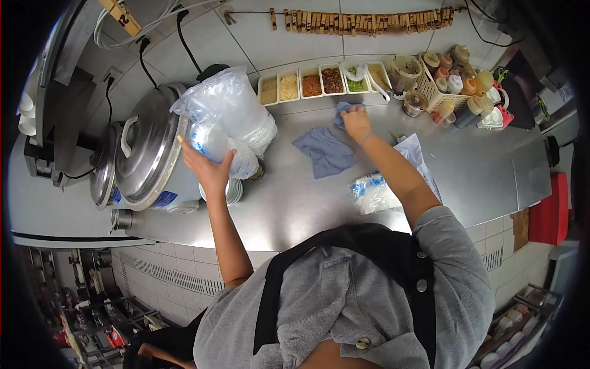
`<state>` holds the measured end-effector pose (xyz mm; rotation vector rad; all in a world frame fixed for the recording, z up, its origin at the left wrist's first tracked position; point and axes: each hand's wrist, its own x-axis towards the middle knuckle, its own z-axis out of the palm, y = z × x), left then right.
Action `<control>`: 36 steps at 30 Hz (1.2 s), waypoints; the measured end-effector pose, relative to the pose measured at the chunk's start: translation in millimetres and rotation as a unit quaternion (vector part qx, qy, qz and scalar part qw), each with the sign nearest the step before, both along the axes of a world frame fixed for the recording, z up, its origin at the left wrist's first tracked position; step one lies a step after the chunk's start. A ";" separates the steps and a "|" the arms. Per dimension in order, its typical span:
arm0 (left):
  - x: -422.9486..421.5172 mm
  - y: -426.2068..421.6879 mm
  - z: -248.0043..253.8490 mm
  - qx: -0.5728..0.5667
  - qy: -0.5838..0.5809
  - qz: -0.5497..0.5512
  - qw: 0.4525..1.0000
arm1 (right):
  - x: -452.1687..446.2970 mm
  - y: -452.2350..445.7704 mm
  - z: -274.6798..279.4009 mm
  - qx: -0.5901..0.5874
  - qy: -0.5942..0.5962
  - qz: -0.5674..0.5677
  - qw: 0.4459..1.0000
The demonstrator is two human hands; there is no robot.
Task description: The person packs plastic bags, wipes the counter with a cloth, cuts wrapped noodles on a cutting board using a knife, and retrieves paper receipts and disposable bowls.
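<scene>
My left hand (pixel 208 169) is at the left of the counter, its fingers and thumb spread around the side of a clear plastic bag (pixel 212 140) with blue print. A larger clear plastic bag (pixel 239 104) with whitish contents stands right behind it. My right hand (pixel 356 123) reaches to the back of the counter, its fingers pressed down on a bunched blue cloth (pixel 342 115). Another blue-grey cloth (pixel 324 152) lies crumpled on the steel just left of that hand. Under my right forearm rests a plastic packet (pixel 373 194) with blue print.
Food trays (pixel 310 83) line the back of the steel counter (pixel 289 209). A basket (pixel 437 95) of squeeze bottles stands back right. Large lidded pots (pixel 144 150) fill the left side, and stacked white dishes (pixel 233 192) sit beside the bags. Clothespins (pixel 369 22) hang along the wall.
</scene>
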<state>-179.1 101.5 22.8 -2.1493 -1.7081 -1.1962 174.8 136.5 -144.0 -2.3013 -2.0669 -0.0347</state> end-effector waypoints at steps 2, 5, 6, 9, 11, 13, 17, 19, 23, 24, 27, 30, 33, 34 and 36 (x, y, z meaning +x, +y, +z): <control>0.0 0.4 -0.3 0.001 0.001 0.001 1.000 | 19.7 -6.4 11.3 -0.024 -0.028 -0.044 0.998; 8.6 -8.8 0.0 0.028 0.036 0.023 0.999 | 47.6 -20.8 36.2 -0.159 -0.009 -0.104 0.982; 27.3 -18.6 3.0 0.085 0.030 0.050 0.995 | 56.1 -24.8 44.2 -0.134 0.027 -0.128 0.982; 76.5 -29.9 -25.0 0.156 -0.019 -0.100 0.982 | 63.0 -31.5 70.4 -0.087 0.108 -0.163 0.977; 116.7 -33.5 -48.2 0.065 -0.011 -0.244 0.968 | 57.0 -38.9 69.2 -0.076 0.150 -0.168 0.971; 153.4 -25.0 -85.5 -0.048 -0.010 -0.330 0.943 | 47.0 -47.0 54.3 0.018 0.179 -0.165 0.970; 196.1 -30.1 -124.4 -0.200 0.101 -0.268 0.937 | 31.6 -55.9 -1.5 0.065 0.139 -0.180 0.972; 196.8 -26.2 -159.9 -0.225 0.128 -0.263 0.929 | 30.0 -55.8 25.0 -0.132 0.119 -0.068 0.982; 191.0 -20.6 -187.4 -0.269 0.137 -0.261 0.917 | 48.5 -46.3 47.7 -0.047 0.112 -0.048 0.991; 191.2 -17.7 -187.0 -0.270 0.138 -0.265 0.915 | 58.7 -44.2 50.9 -0.016 0.117 -0.051 0.992; 188.6 -19.1 -187.3 -0.285 0.144 -0.267 0.909 | 115.4 -24.4 -1.6 -0.039 0.120 -0.075 0.989; 187.8 -16.0 -182.2 -0.299 0.149 -0.268 0.904 | 144.4 -27.5 -1.2 -0.136 0.098 -0.080 0.983; 184.0 -17.0 -183.8 -0.304 0.144 -0.274 0.901 | 172.9 -45.9 15.8 -0.200 0.092 -0.048 0.974; 183.0 -17.8 -183.3 -0.296 0.147 -0.275 0.903 | 183.3 -54.8 17.3 -0.208 0.109 -0.031 0.972; 182.9 -17.4 -183.4 -0.289 0.145 -0.277 0.905 | 201.0 -74.2 20.5 -0.205 0.107 -0.058 0.971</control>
